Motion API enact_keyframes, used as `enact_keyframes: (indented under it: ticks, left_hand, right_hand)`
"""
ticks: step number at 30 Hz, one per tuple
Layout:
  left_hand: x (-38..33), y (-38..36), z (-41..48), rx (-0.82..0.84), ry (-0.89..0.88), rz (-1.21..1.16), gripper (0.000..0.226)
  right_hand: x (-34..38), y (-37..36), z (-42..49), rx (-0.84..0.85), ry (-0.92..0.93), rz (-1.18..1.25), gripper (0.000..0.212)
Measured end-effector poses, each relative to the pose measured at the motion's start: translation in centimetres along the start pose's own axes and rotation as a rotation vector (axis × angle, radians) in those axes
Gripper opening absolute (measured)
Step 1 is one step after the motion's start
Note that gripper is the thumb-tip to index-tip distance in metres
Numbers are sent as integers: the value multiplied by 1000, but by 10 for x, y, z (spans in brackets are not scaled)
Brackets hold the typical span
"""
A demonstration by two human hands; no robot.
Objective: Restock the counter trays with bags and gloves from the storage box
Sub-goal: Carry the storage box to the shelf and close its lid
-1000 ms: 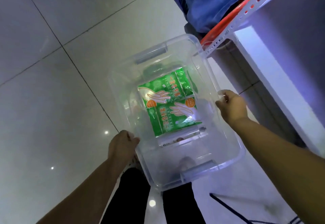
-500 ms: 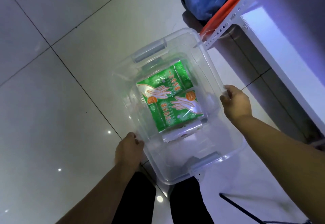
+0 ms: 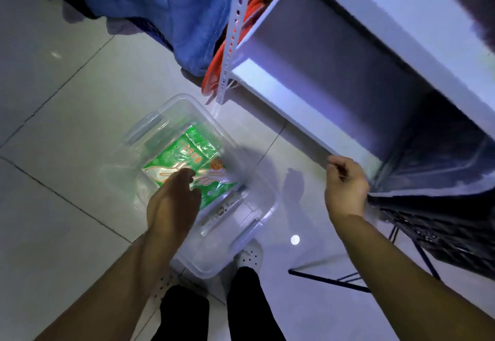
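Glove pack (image 3: 187, 154) in the storage box (image 3: 184, 98) met the left hand (image 3: 171, 201), grip unclear, while the right hand (image 3: 345, 188) hung loosely curled and empty at three o'clock, and that slick wrapper could easily slip!

On my feed the left hand (image 3: 171, 201) and right hand (image 3: 345, 188) are bare, as are both forearms down to the frame's edge; black trousers (image 3: 249, 306) cover the legs; the white shoes (image 3: 250, 256) are clog-like, their uppers dotted with small round holes.
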State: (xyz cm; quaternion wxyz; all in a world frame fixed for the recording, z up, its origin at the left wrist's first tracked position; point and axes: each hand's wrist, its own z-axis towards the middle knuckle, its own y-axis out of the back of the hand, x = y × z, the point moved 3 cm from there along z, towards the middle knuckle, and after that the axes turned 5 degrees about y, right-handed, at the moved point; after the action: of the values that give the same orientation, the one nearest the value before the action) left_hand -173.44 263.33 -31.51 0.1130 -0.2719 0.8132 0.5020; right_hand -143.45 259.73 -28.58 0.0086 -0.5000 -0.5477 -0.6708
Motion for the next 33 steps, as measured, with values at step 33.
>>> enact_keyframes:
  ticks: [33]
  left_hand:
    - [-124,57,-43,227,-487,182,29]
  right_hand:
    - [62,96,-34,-94,108,-161,22]
